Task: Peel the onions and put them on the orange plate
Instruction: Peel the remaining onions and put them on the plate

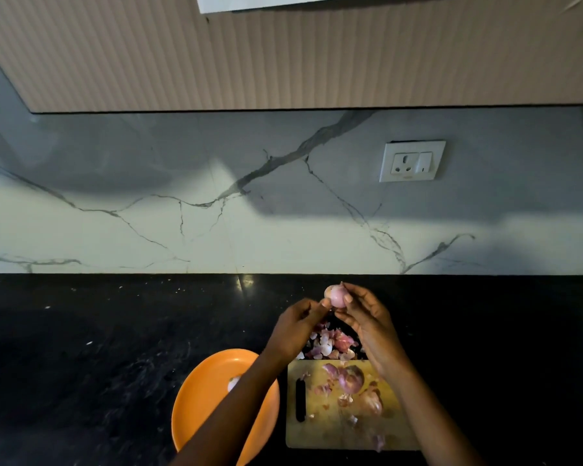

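Right hand point(367, 317) fingers curled round a small peeled onion point(337, 295) above the counter | left hand point(298, 319) pinching its lower edge | orange plate point(199, 398) lower left, one pale onion point(233, 382) on it | cutting board point(334, 432) beside plate, unpeeled onions point(352, 380) and skins point(330, 343)

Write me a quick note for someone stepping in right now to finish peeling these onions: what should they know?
Both hands hold one small pale pink onion above the black counter: right hand grips it, left hand pinches at its skin.
The round orange plate sits left of the yellowish cutting board; one whitish peeled onion seems to lie on it, partly hidden by the left arm.
Two purple unpeeled onions wait on the board; a heap of onion skins lies behind it.
Left: finish this onion, plate it, peel the others.
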Demonstrator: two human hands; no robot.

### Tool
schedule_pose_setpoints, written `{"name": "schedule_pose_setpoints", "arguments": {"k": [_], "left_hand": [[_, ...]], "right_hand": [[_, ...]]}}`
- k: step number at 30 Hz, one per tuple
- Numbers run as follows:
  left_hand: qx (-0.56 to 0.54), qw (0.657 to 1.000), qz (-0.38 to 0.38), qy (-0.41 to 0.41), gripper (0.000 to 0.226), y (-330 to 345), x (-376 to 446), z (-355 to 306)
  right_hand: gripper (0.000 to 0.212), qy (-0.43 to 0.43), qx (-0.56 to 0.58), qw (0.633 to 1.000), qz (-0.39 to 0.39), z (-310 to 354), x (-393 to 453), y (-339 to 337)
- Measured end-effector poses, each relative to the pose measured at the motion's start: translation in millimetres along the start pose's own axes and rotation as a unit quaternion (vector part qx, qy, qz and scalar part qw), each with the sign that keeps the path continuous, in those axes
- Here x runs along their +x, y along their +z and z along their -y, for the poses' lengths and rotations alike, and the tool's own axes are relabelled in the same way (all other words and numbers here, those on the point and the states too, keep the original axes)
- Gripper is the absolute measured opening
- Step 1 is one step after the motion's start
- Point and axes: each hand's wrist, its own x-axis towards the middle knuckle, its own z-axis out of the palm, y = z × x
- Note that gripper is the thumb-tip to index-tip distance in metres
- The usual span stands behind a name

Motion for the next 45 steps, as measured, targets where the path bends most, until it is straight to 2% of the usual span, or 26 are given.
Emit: {"name": "schedule_pose_setpoints", "arguments": {"k": [4,7,11,12,16,18,19,22,26,29,38,45], "left_hand": [[0.017,0.999,-0.009,0.043,0.020,1,3,3],[0.038,0.997,-0.030,0.056,0.015,-4,1,4],[0.069,0.994,-0.080,0.030,0.008,-14,2,15],[0.093,0.993,-0.071,0.018,0.011,-18,2,20],[0.152,0.988,-0.017,0.002,0.045,-21,0,23],[0.164,0.986,-0.008,0.005,0.041,-17,0,17],[0.160,0.987,-0.010,0.012,0.034,-15,1,15],[0.077,0.997,-0.017,0.027,0.019,-10,1,4],[-0.052,0.999,0.001,0.010,0.020,-7,3,-8],[-0.105,0.994,0.007,0.004,0.022,-6,2,-9],[-0.138,0.990,-0.011,-0.028,0.019,-6,0,-13],[-0.181,0.981,0.015,-0.070,0.018,-7,2,-17]], "right_hand": [[0.034,-0.006,-0.009,1.000,-0.002,1,-1,2],[0.034,0.001,0.019,1.000,-0.010,3,0,2],[0.034,0.004,0.074,0.997,-0.017,9,3,-3],[0.033,0.004,0.075,0.997,-0.011,9,4,-4],[0.035,0.000,0.063,0.998,0.014,9,2,-7],[0.050,-0.008,0.029,0.999,0.027,8,0,-7],[0.053,-0.009,0.008,0.999,0.033,8,-1,-8],[0.043,-0.020,-0.042,0.998,0.045,5,-3,-9],[0.044,-0.026,-0.060,0.997,0.045,8,-4,-10],[0.043,-0.026,-0.077,0.995,0.052,11,-5,-11],[0.049,-0.041,-0.105,0.990,0.080,10,-4,-10],[0.047,-0.056,-0.149,0.982,0.097,10,-3,-10]]}}
